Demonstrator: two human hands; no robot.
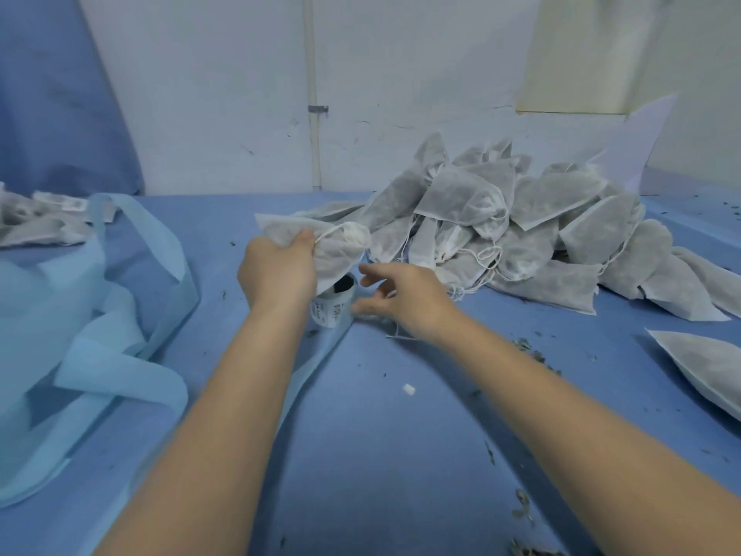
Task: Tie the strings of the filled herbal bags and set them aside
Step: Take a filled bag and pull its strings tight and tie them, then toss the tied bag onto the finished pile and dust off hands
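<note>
Left hand (276, 270) grips a filled herbal bag (320, 242), fingers curled round its body and thumb on top near the gathered neck, holding it lifted over the blue table cover (401, 455) at the middle of the view. That bag is white, thin non-woven fabric with dark contents showing through as grey; its neck is bunched at the right end and a white drawstring (331, 233) loops across it. Right hand (401, 300) hovers just to the right and lower, fingers spread and loosely bent, holding nothing; a thin white thread (397, 336) lies on the cover by its wrist.

Directly under the held bag stands a small white cup (335, 305) with dark contents, partly hidden by the bag and the left wrist. It carries a printed label with black marks, too blurred to read.

Beyond the right hand, a big pile of similar filled bags (521, 222) rests against the white wall (200, 94), drawstrings trailing loose. One more bag (705, 367) lies alone near the right edge. At the far left sit a few more grey bags (36, 222), and beside them a light blue fabric tote with long handles (100, 315). Dried herb crumbs (537, 355) and a small white scrap (409, 389) are scattered over the cover.
</note>
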